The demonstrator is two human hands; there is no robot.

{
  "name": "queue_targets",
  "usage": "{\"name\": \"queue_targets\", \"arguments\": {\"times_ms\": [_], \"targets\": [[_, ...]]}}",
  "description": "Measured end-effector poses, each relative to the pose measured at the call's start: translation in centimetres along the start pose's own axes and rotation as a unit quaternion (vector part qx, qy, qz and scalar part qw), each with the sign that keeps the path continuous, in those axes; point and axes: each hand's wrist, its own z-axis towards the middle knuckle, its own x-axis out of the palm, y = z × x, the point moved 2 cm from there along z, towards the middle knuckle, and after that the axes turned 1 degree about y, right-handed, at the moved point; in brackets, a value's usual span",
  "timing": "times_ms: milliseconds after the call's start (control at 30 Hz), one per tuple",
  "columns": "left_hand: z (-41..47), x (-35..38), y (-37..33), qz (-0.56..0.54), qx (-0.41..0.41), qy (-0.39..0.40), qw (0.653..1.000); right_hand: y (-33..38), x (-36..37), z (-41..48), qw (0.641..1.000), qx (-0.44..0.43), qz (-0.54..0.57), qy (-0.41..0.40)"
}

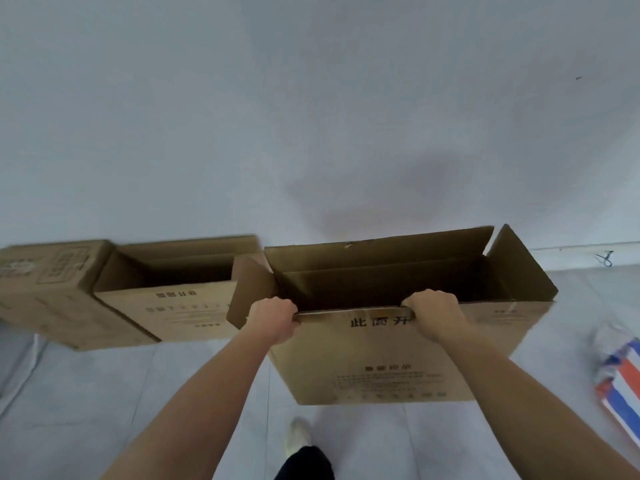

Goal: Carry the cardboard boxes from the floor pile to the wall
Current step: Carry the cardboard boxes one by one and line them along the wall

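Gripping box (381, 358) near rim: left hand (273, 318), right hand (434, 315), both clenched; long axis parallel to wall (311, 116), just beyond.

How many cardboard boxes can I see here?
3. One open box is gripped at its near rim by the left hand and right hand; a second open box stands left of it; a closed box is at the far left. More may lie out of view.
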Motion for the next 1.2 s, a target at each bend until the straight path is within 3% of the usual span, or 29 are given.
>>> {"name": "queue_targets", "arguments": {"times_ms": [200,367,633,867,1000,1200], "targets": [[10.5,0.9,2.6,0.024,0.034,0.025,0.999,-0.2,1.9,10.2,0.998,0.019,-0.032,0.042],[20.1,5.3,3.5,0.057,0.014,0.051,0.997,-1.3,7.8,20.9,0.996,0.010,-0.034,0.081],[31.3,13.4,5.9,0.098,-0.048,0.081,0.991,-1.2,17.6,35.0,0.996,-0.045,0.027,0.075],[36.2,20.8,8.4,0.020,-0.120,0.115,0.986,2.6,25.1,40.7,0.990,-0.098,0.050,0.087],[36.8,22.1,8.6,0.024,-0.124,0.082,0.989,4.0,25.5,42.2,0.994,-0.065,0.059,0.063],[38.8,21.9,10.2,0.054,-0.103,0.041,0.992,3.6,25.3,44.0,0.993,-0.084,0.068,0.041]]}}
